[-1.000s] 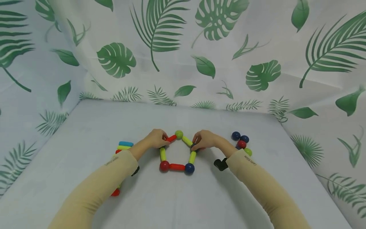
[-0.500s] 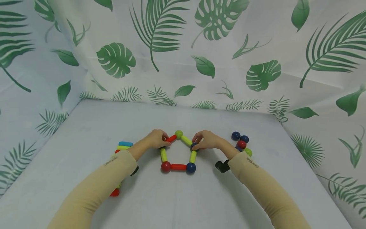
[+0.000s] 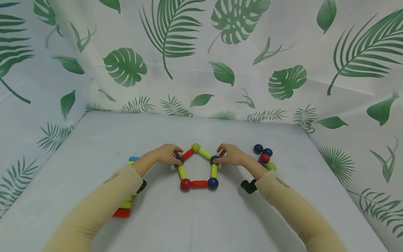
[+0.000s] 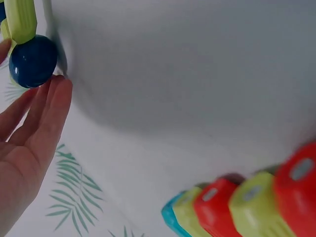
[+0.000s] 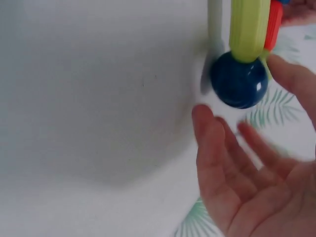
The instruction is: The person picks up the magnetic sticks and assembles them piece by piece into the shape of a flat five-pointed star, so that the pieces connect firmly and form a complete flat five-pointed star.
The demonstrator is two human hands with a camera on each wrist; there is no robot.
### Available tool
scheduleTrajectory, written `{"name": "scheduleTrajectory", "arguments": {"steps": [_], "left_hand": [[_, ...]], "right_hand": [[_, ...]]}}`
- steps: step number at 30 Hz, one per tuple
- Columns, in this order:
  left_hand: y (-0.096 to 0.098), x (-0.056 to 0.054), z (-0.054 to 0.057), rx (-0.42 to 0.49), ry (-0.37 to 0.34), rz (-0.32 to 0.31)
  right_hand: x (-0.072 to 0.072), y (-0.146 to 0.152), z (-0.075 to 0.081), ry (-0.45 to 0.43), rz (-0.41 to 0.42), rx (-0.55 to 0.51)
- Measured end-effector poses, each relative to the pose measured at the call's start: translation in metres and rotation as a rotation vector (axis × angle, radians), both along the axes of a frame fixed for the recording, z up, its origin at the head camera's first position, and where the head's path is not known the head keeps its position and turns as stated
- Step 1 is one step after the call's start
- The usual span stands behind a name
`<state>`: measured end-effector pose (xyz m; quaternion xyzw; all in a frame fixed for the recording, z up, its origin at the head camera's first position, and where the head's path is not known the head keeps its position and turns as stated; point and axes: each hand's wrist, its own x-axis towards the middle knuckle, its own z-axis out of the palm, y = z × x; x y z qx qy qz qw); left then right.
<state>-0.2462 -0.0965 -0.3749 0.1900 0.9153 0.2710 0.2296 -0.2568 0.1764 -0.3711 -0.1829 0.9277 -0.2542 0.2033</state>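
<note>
A five-sided ring of ridged sticks and balls lies on the white table. My left hand [image 3: 166, 154] is at its left dark blue ball [image 3: 179, 161]; in the left wrist view straight fingertips reach the ball's edge. Around the right dark blue ball [image 5: 239, 80] my right hand [image 5: 256, 173] is spread, thumb beside it and fingers apart from it. The ring also has a green ball [image 3: 196, 147] at the top, a red ball [image 3: 185, 184] and a blue ball [image 3: 213, 183] in front. Red sticks [image 3: 199, 184] and yellow-green sticks [image 3: 205, 154] span between the balls.
Several loose balls [image 3: 264, 158] in blue, red and green lie right of the ring. Left of it, partly under the left sleeve [image 3: 104, 196], is a row of coloured sticks [image 3: 122, 212]. Leaf-printed cloth [image 3: 195, 70] rises behind and at the sides.
My left hand has drawn back to the left, uncovering the left blue ball. The ring's front side has shifted slightly right. My right fingers have spread a little from their ball.
</note>
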Motion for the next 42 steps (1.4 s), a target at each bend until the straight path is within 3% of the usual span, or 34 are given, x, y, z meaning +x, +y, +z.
{"name": "scheduleTrajectory", "arguments": {"steps": [4, 11, 15, 22, 29, 42], "left_hand": [[-0.004, 0.004, 0.001, 0.038, 0.010, 0.014], [-0.007, 0.011, -0.003, 0.057, 0.060, 0.034], [-0.008, 0.016, -0.003, 0.039, 0.071, 0.035], [-0.009, 0.033, 0.001, 0.038, 0.032, 0.029], [-0.009, 0.049, 0.002, 0.051, 0.053, 0.030], [-0.009, 0.056, -0.004, 0.049, 0.060, 0.056]], "right_hand": [[0.014, 0.004, 0.000, -0.032, -0.031, 0.021], [0.039, 0.003, -0.006, -0.107, 0.116, 0.001], [0.046, 0.001, -0.008, -0.110, 0.145, -0.034], [0.045, 0.008, -0.010, -0.098, 0.095, -0.070], [0.041, 0.013, -0.009, -0.069, 0.122, -0.124], [0.043, 0.010, -0.010, -0.006, 0.110, -0.136]]}}
